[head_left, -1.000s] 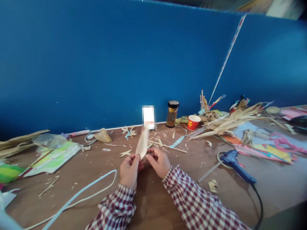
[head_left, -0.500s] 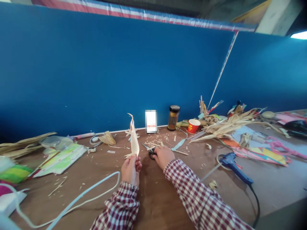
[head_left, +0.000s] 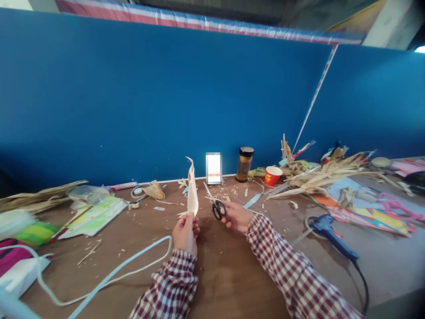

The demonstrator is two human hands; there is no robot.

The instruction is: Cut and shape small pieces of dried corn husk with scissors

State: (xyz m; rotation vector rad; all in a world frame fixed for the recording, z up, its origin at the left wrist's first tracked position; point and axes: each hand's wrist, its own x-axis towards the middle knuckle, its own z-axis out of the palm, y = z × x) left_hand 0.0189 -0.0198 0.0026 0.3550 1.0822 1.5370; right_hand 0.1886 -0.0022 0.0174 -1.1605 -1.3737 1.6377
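Observation:
My left hand [head_left: 186, 234] pinches the lower end of a pale corn husk [head_left: 192, 195], which stands upright with its thin, curled tip at the top. To the right of it, my right hand [head_left: 238, 216] has its fingers on the black handles of a pair of scissors [head_left: 219, 210]. The blades point up and away toward the back of the table. Husk and scissors are apart. Small husk scraps [head_left: 229, 193] lie scattered on the brown table [head_left: 222, 270] behind the scissors.
A blue glue gun [head_left: 335, 237] with its cord lies at the right. Behind stand a dark-lidded jar [head_left: 245, 165] and a red paper cup [head_left: 272, 176]. Dried husks [head_left: 318, 177] are heaped at the back right. A white cable [head_left: 122, 266] loops across the left front.
My right hand has picked the scissors up off the table, and their handles now show. My left hand still holds the husk. The view has shifted slightly left.

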